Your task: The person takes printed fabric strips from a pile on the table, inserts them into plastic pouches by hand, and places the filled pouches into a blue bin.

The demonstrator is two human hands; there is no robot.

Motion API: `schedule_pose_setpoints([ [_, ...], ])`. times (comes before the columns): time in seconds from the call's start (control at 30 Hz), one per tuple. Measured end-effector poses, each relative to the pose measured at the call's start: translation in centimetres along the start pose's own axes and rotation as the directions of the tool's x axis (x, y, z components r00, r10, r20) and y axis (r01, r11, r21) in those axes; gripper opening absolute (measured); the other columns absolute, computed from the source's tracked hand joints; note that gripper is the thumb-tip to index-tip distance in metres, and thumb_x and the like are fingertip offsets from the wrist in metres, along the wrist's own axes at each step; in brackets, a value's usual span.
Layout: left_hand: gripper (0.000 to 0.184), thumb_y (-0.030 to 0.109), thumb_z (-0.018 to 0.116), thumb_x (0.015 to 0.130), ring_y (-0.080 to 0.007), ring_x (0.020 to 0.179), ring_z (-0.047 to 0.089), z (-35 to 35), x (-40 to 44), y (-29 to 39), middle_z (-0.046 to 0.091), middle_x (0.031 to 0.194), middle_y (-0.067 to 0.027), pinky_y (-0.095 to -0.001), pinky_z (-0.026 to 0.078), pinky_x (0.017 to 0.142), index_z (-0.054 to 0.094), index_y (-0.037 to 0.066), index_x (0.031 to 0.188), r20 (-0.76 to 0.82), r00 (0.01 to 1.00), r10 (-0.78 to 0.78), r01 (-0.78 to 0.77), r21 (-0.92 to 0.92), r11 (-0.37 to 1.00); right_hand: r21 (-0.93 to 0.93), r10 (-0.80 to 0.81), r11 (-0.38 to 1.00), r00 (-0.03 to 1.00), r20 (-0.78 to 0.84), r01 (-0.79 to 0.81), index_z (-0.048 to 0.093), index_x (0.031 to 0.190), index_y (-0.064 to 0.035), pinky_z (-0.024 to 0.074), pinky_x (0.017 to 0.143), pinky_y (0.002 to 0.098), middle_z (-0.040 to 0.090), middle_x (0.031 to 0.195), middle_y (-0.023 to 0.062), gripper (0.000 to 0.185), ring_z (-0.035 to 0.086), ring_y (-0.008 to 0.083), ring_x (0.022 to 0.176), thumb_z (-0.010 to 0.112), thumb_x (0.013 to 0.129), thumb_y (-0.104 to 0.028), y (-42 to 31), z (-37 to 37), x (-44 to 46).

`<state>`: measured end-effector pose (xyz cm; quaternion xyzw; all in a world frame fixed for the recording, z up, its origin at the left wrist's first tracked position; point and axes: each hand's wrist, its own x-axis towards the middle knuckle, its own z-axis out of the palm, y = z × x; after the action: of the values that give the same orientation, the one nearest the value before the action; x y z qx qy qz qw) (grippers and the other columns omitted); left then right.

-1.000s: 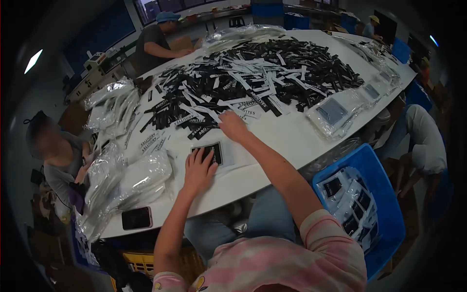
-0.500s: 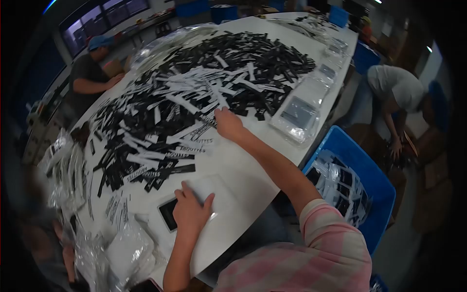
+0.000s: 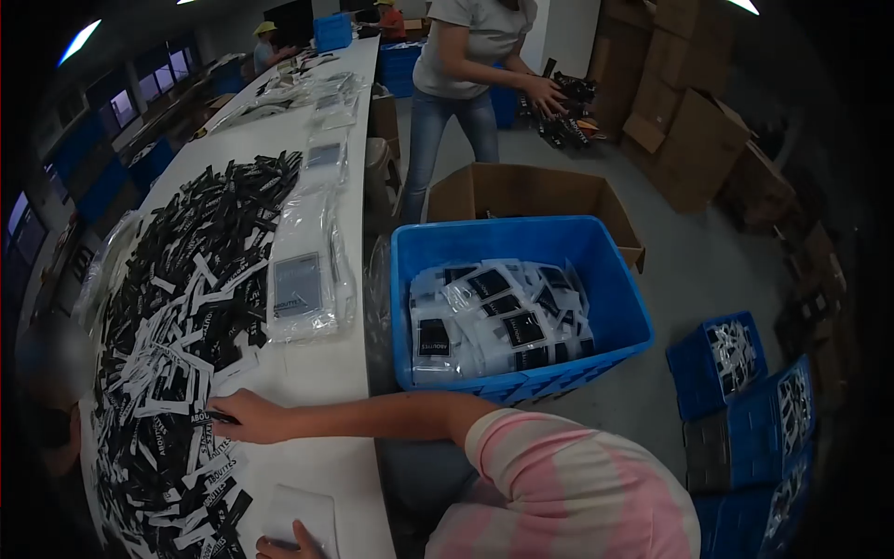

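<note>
As right hand (image 3: 250,416) pinches strip (image 3: 220,417), open tabletop (image 3: 312,374) alongside, edge (image 3: 370,363) beyond

Ahead of you, a person (image 3: 458,74) in jeans stands behind an open carton (image 3: 452,194); more cartons (image 3: 691,144) are stacked to your right. Farther off, a blue tub (image 3: 332,33) sits between two yellow-capped people (image 3: 265,51). Windows (image 3: 117,110) line your left.

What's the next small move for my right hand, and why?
Probably draw the black strip off the pile toward the white packet. Your right hand has its fingers at that strip by the pile's edge, and your left hand is at the packet, close by on the table.
</note>
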<state>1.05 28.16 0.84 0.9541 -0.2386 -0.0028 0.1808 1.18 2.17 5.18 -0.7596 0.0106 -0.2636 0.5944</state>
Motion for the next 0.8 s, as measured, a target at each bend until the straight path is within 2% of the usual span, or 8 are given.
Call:
schedule_pose_setpoints([
  [0.1, 0.07, 0.047, 0.063, 0.074, -0.042, 0.097, 0.051, 0.6, 0.1, -1.2, 0.047, 0.11, -0.0244, -0.0447, 0.043, 0.082, 0.039, -0.003, 0.116, -0.072, 0.996, -0.058, 0.062, 0.05, 0.997, 0.119, -0.199, 0.967, 0.957, -0.21, 0.227, 0.05, 0.079, -0.0004, 0.0415, 0.06, 0.0318, 0.052, 0.067, 0.0139, 0.021, 0.051, 0.0175, 0.064, 0.062, 0.079, -0.017, 1.1, 2.0, -2.4],
  [0.13, 0.07, 0.047, 0.064, 0.074, -0.0419, 0.097, 0.051, 0.0, -0.1, -0.6, 0.047, 0.11, -0.0243, -0.0445, 0.043, 0.081, 0.039, -0.003, 0.116, -0.1, 0.989, -0.11, 0.118, 0.084, 0.989, 0.072, -0.103, 0.99, 0.966, -0.238, 0.123, 0.052, 0.078, 0.0006, 0.0402, 0.059, 0.0303, 0.05, 0.068, 0.0108, 0.021, 0.046, 0.0095, 0.067, 0.063, 0.081, -0.017, 1.5, 2.6, -2.4],
  [0.27, 0.065, 0.037, 0.07, 0.071, -0.0427, 0.095, 0.052, -3.6, -2.0, 3.8, 0.045, 0.111, -0.0231, -0.0447, 0.043, 0.081, 0.039, -0.002, 0.113, -0.052, 0.985, -0.163, 0.148, -0.22, 0.964, 0.167, 0.003, 0.986, 0.982, -0.187, 0.029, 0.053, 0.073, 0.0016, 0.0377, 0.047, 0.0276, 0.046, 0.053, 0.0064, 0.029, 0.041, 0.0075, 0.05, 0.054, 0.09, -0.022, -1.3, 4.2, -2.1],
  [0.3, 0.064, 0.036, 0.071, 0.071, -0.0405, 0.095, 0.053, -4.2, -2.1, 4.1, 0.047, 0.109, -0.0225, -0.0422, 0.043, 0.081, 0.04, -0.002, 0.112, -0.024, 0.974, -0.226, 0.208, -0.312, 0.927, 0.386, 0.108, 0.918, 0.993, -0.036, -0.086, 0.053, 0.073, 0.0001, 0.0351, 0.041, 0.024, 0.047, 0.05, 0.0039, 0.028, 0.042, 0.0056, 0.044, 0.053, 0.091, -0.022, -2.3, 4.5, -2.0],
  [0.33, 0.063, 0.036, 0.072, 0.07, -0.0359, 0.09, 0.054, -3.8, -2.1, 3.2, 0.049, 0.105, -0.0203, -0.0394, 0.043, 0.08, 0.042, -0.002, 0.11, -0.041, 0.967, -0.251, 0.217, -0.385, 0.897, 0.412, -0.02, 0.911, 0.999, -0.037, 0.033, 0.053, 0.074, -0.0013, 0.0345, 0.038, 0.0217, 0.048, 0.051, 0.0023, 0.026, 0.044, 0.0046, 0.042, 0.053, 0.091, -0.021, -1.7, 5.7, -1.8],
  [0.4, 0.06, 0.035, 0.073, 0.07, -0.027, 0.078, 0.055, -3.4, -2.1, 1.7, 0.051, 0.097, -0.0165, -0.0341, 0.045, 0.071, 0.045, -0.002, 0.108, -0.046, 0.963, -0.265, 0.22, -0.434, 0.874, 0.267, 0.036, 0.961, 0.992, 0.125, -0.069, 0.054, 0.071, -0.0006, 0.0331, 0.04, 0.0228, 0.048, 0.051, 0.0017, 0.026, 0.041, 0.0041, 0.044, 0.054, 0.09, -0.019, -1.1, 6.9, -1.9],
  [0.47, 0.057, 0.031, 0.071, 0.073, -0.0191, 0.065, 0.052, -3.2, -2.4, 1.2, 0.051, 0.089, -0.0125, -0.0294, 0.045, 0.061, 0.046, -0.002, 0.112, -0.001, 0.964, -0.267, 0.21, -0.614, 0.761, 0.077, -0.137, 0.989, 0.98, 0.143, 0.127, 0.053, 0.066, 0.0009, 0.0302, 0.042, 0.0238, 0.046, 0.05, 0.0004, 0.028, 0.035, 0.0035, 0.048, 0.056, 0.088, -0.015, 0.8, 8.2, -2.3],
  [0.8, 0.058, 0.029, 0.069, 0.075, -0.0245, 0.063, 0.058, -3.6, -1.5, 4.4, 0.05, 0.088, -0.0144, -0.0323, 0.047, 0.053, 0.045, -0.002, 0.117, -0.169, 0.985, -0.03, -0.01, -0.235, 0.972, 0.116, 0.265, 0.945, 0.926, 0.269, -0.304, 0.043, 0.059, -0.0007, 0.024, 0.044, 0.0261, 0.036, 0.052, -0.0034, 0.038, 0.029, 0.0037, 0.053, 0.058, 0.087, -0.023, 1.5, 7.8, -1.8],
])
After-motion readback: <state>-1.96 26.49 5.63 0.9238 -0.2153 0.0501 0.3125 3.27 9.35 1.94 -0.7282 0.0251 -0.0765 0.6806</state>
